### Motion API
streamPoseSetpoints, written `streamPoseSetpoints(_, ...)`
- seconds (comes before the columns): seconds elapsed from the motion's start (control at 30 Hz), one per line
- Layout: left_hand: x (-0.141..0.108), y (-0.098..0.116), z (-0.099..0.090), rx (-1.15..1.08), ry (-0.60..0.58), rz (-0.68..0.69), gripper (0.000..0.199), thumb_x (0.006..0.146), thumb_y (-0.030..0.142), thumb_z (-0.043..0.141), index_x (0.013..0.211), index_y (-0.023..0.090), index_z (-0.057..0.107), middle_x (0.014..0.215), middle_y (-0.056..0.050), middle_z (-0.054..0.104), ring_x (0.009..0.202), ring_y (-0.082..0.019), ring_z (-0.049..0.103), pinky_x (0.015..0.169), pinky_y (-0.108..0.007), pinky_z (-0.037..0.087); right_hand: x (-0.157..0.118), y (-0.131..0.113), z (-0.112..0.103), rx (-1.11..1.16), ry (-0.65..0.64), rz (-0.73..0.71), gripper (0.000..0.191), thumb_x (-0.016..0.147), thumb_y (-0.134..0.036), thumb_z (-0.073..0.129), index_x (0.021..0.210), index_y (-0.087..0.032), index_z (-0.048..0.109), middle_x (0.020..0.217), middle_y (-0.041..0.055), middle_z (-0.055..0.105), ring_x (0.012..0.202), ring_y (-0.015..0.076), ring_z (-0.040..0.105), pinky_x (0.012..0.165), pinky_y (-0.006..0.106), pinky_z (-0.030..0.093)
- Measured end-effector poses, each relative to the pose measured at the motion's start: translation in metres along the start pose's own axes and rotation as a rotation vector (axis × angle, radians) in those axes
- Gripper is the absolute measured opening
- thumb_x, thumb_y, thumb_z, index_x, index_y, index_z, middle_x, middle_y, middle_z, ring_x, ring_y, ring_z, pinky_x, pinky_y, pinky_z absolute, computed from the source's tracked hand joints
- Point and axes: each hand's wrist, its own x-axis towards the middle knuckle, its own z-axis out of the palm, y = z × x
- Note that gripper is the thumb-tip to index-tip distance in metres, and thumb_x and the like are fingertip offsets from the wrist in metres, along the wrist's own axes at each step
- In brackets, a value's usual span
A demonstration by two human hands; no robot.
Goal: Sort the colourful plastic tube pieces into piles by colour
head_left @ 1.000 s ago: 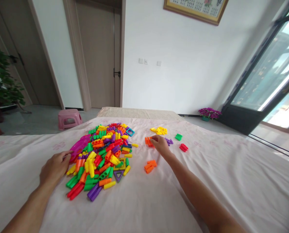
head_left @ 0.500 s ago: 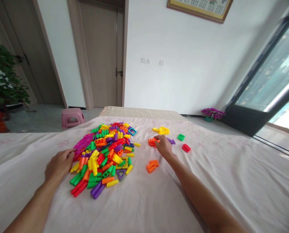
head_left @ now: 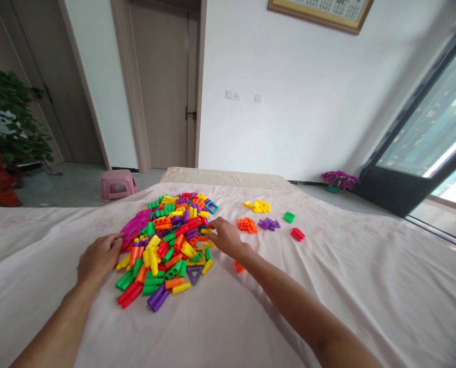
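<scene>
A mixed heap of coloured plastic pieces (head_left: 174,240) lies on the pale cloth. At its left edge my left hand (head_left: 100,257) touches the magenta plastic piece (head_left: 137,225), fingers bent round its near end. My right hand (head_left: 225,236) is at the heap's right edge, fingers apart beside the yellow pieces, with nothing visible in it. Right of that hand are small groups: orange (head_left: 247,225), purple (head_left: 269,224), yellow (head_left: 257,206), green (head_left: 289,216) and red (head_left: 297,234). Another orange piece (head_left: 239,267) is partly hidden by my right forearm.
The cloth-covered table (head_left: 350,286) spreads widely to both sides. Behind it stand a pink stool (head_left: 118,184) at the left and a pot of purple flowers (head_left: 339,180) at the right. A leafy plant (head_left: 11,117) is at the far left.
My right hand has moved left from the orange group to the heap's edge, uncovering the orange and purple groups. My left hand has stayed at the magenta piece. The view has shifted slightly.
</scene>
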Motion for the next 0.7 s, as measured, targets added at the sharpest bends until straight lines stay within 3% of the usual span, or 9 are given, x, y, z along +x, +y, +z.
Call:
streamPoseSetpoints(0.2, 0.002, -0.002, 0.002, -0.014, -0.014, 0.003, 0.055, 0.097, 0.047, 0.029, 0.126, 0.025, 0.070, 0.137, -0.012, 0.064, 0.119, -0.034, 0.061, 0.090, -0.044, 0.049, 0.007, -0.005, 0.006, -0.192, -0.021, -0.018, 0.020, 0.097, -0.029, 0.059, 0.117, -0.025, 0.060, 0.118, 0.0061, 0.065, 0.105, 0.0211, 0.064, 0.072, 0.027, 0.045)
streamPoseSetpoints(0.37, 0.003, -0.004, 0.003, -0.023, -0.023, 0.015, 0.057, 0.098, 0.048, 0.027, 0.128, 0.024, 0.069, 0.137, -0.014, 0.063, 0.121, -0.033, 0.061, 0.093, -0.042, 0.049, 0.012, -0.003, 0.013, -0.328, -0.065, -0.040, 0.025, 0.100, -0.018, 0.046, 0.124, -0.023, 0.053, 0.116, 0.0091, 0.066, 0.104, 0.0230, 0.065, 0.076, 0.030, 0.047)
streamPoseSetpoints(0.7, 0.001, -0.001, 0.001, -0.008, -0.003, 0.008, 0.055, 0.097, 0.047, 0.028, 0.125, 0.025, 0.070, 0.135, -0.012, 0.065, 0.118, -0.031, 0.062, 0.089, -0.040, 0.049, 0.019, 0.007, 0.011, -0.197, -0.046, -0.008, 0.028, 0.096, -0.024, 0.058, 0.123, -0.023, 0.051, 0.120, 0.0085, 0.069, 0.106, 0.0234, 0.067, 0.078, 0.029, 0.045)
